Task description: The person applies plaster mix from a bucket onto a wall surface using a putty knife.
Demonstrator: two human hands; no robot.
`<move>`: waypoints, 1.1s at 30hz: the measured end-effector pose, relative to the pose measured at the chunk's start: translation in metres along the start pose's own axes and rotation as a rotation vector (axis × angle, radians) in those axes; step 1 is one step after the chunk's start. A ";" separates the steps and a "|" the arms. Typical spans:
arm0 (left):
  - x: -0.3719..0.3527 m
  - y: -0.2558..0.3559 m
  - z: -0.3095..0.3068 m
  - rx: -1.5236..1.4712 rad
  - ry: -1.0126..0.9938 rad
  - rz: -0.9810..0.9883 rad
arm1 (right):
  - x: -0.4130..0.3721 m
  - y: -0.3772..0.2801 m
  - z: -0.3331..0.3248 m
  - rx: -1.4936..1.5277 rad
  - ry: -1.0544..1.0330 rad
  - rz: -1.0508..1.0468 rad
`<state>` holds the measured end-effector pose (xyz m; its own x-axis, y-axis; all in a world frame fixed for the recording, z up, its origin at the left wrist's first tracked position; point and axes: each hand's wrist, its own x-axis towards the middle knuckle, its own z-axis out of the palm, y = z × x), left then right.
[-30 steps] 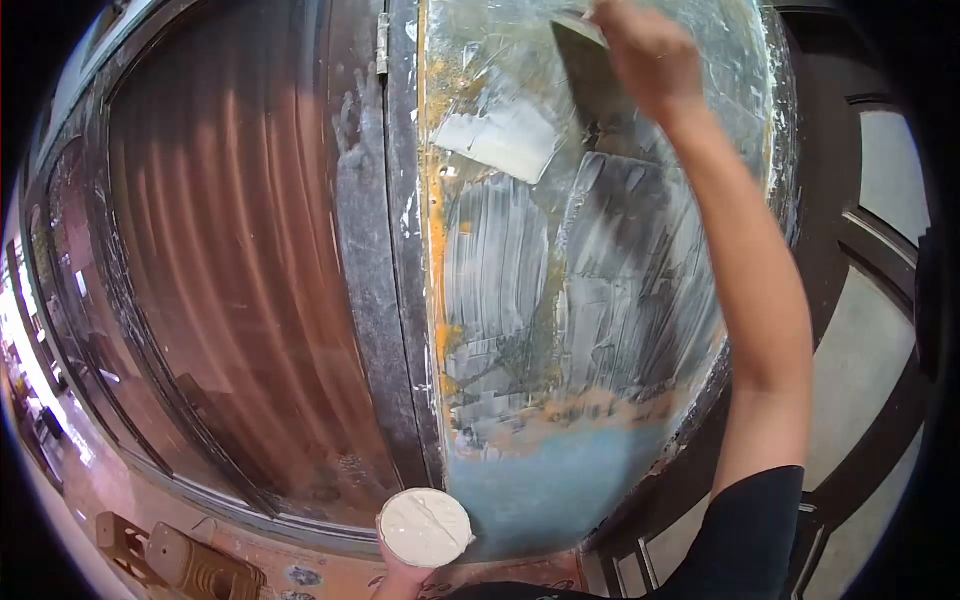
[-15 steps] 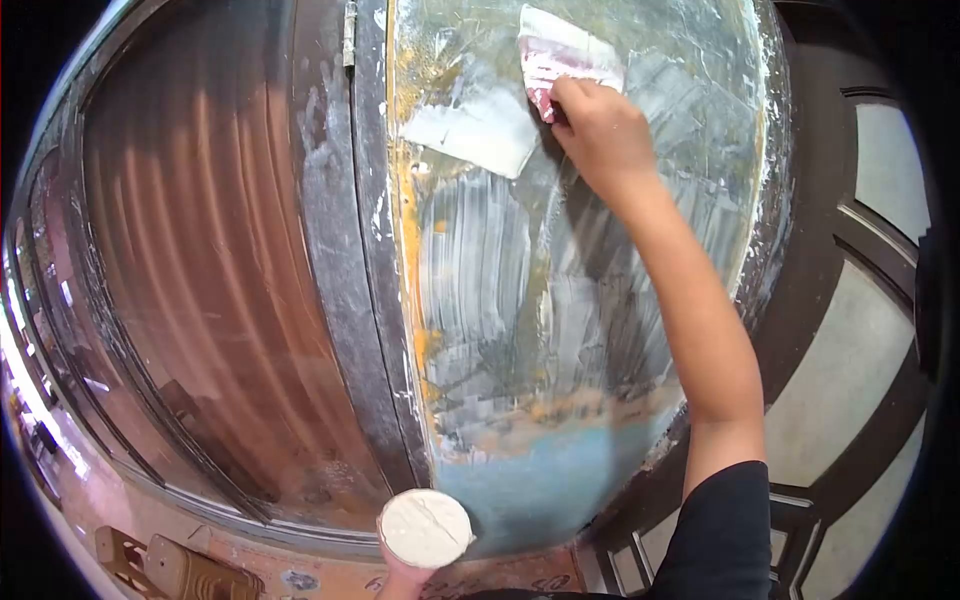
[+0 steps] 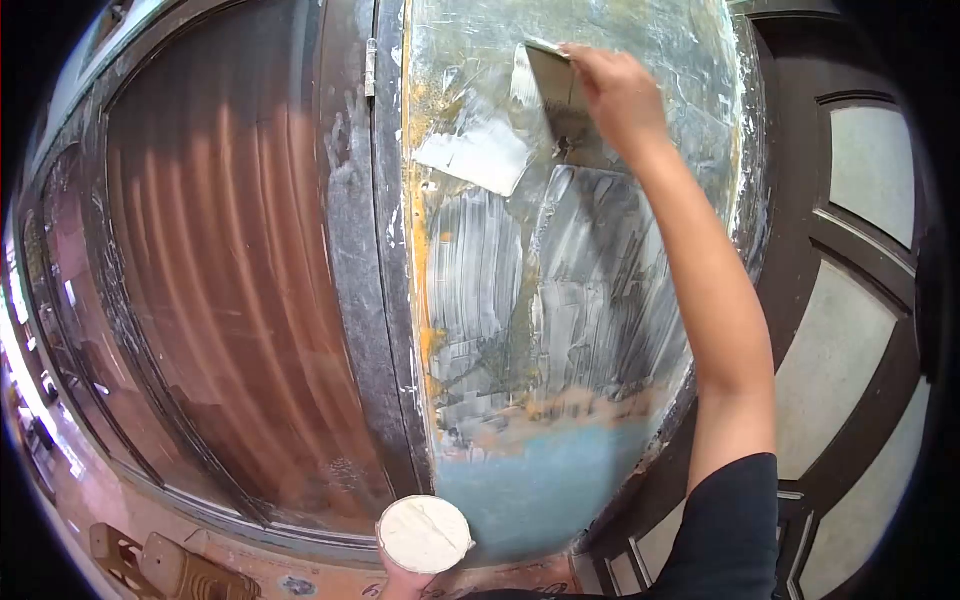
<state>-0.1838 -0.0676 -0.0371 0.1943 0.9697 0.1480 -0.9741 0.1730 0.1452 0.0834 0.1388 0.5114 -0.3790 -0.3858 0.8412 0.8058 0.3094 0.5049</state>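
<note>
My right hand [image 3: 622, 92] is closed on a thin flat spreader [image 3: 546, 48], seen nearly edge-on against the upper part of the wall panel [image 3: 560, 490]. Fresh white paste [image 3: 478, 157] lies in a thick patch to the left, with thin streaks of it below. Low in the view, my left hand [image 3: 405, 580] holds a round container [image 3: 424, 534] full of off-white paste from beneath. Its fingers are mostly hidden under the container.
Left of the panel is a dark frame with a hinge [image 3: 370, 68] and glass with a brown curtain [image 3: 220, 250] behind. A dark panelled door [image 3: 800, 290] stands at the right. Brown plastic chairs [image 3: 165, 565] are at the lower left.
The spreader has turned from showing its broad, paste-covered face to nearly edge-on, and my right hand has shifted slightly up. The view has moved a little; the container remains in my left hand.
</note>
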 end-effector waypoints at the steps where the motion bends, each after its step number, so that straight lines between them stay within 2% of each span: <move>1: -0.002 0.001 -0.011 0.122 0.065 0.051 | -0.005 -0.007 0.012 -0.041 -0.036 -0.011; 2: -0.004 0.002 -0.021 0.244 0.131 0.099 | -0.011 -0.017 0.026 -0.083 -0.074 -0.021; 4: -0.010 0.001 -0.021 0.218 0.104 0.128 | -0.047 -0.075 0.034 -0.025 -0.123 -0.158; 6: -0.014 0.005 -0.029 0.076 0.115 0.108 | -0.089 -0.135 0.022 0.033 -0.340 -0.328; 7: -0.023 0.007 -0.069 0.759 0.133 0.364 | -0.093 -0.143 0.014 0.038 -0.336 -0.328; 8: -0.023 0.010 -0.067 0.762 0.135 0.375 | -0.092 -0.149 0.007 0.111 -0.291 -0.339; 10: -0.026 0.014 -0.054 0.202 0.170 0.226 | -0.075 -0.137 0.001 0.142 -0.158 -0.363; 11: -0.032 0.011 -0.051 0.749 0.137 0.431 | -0.057 -0.121 -0.002 0.069 -0.150 -0.348; 12: -0.034 0.012 -0.042 0.748 0.140 0.438 | -0.052 -0.093 0.023 0.023 -0.103 -0.337; 14: -0.034 0.016 -0.023 -0.160 0.104 0.163 | -0.018 -0.061 0.004 -0.111 -0.077 -0.186; 15: -0.032 0.013 -0.029 0.251 0.142 0.257 | -0.014 -0.048 0.010 -0.164 -0.082 -0.130; 18: -0.025 0.016 -0.042 0.089 0.186 0.202 | -0.066 -0.047 0.040 -0.118 -0.188 -0.237; 19: -0.025 0.014 -0.026 0.109 0.159 0.183 | -0.086 -0.071 0.025 -0.055 -0.205 -0.267; 21: -0.023 0.013 -0.031 0.185 0.142 0.197 | -0.138 -0.134 -0.008 0.049 -0.249 -0.335; 23: -0.022 0.015 -0.056 0.300 0.192 0.249 | -0.169 -0.165 -0.029 0.157 -0.284 -0.382; 24: -0.023 0.013 -0.042 0.300 0.188 0.249 | -0.173 -0.169 -0.034 0.218 -0.281 -0.396; 26: -0.028 0.010 0.002 0.720 -0.030 0.345 | -0.149 -0.155 -0.040 0.169 -0.239 -0.396; 27: -0.016 0.016 -0.027 0.139 0.151 0.153 | -0.128 -0.136 -0.040 0.093 -0.214 -0.408; 28: -0.013 0.016 -0.026 0.144 0.148 0.143 | -0.102 -0.114 -0.044 0.057 -0.206 -0.374; 29: -0.009 0.014 -0.024 0.292 0.162 0.180 | -0.080 -0.094 -0.040 0.019 -0.157 -0.290; 30: -0.007 0.013 -0.023 0.440 0.176 0.216 | -0.066 -0.059 -0.022 -0.095 -0.091 -0.332; 32: -0.001 0.014 -0.023 0.081 0.121 0.102 | -0.031 -0.025 -0.029 -0.145 -0.127 -0.102; 33: 0.000 0.012 -0.024 0.083 0.122 0.098 | -0.030 -0.012 -0.024 -0.133 -0.193 0.008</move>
<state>-0.1984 -0.0611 -0.0584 0.0787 0.9958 0.0468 -0.9739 0.0668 0.2168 0.0960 0.1257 0.4749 -0.4422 -0.2069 0.8727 0.8571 0.1891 0.4792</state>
